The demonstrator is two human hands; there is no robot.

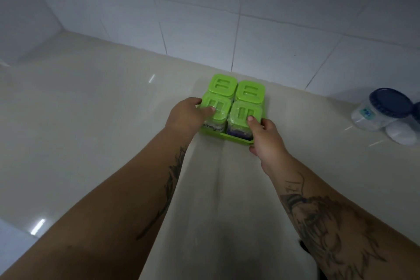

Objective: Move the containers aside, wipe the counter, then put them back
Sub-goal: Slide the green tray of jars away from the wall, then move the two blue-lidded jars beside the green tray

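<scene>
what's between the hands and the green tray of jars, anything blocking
Nothing visible. The left hand and right hand already grip the green tray by its sides, thumbs on the front lids.

A home kitchen, by the look of it; pale glossy counter [91, 120] meets a wall of large white tiles w/ dark grout [204, 18] just beyond the grip; between the two hands, a green tray [236, 139] of four green-lidded condiment jars [250, 92], one labelled "Vinegar"; well to the right, blue-lidded plastic tubs [377, 109].
</scene>
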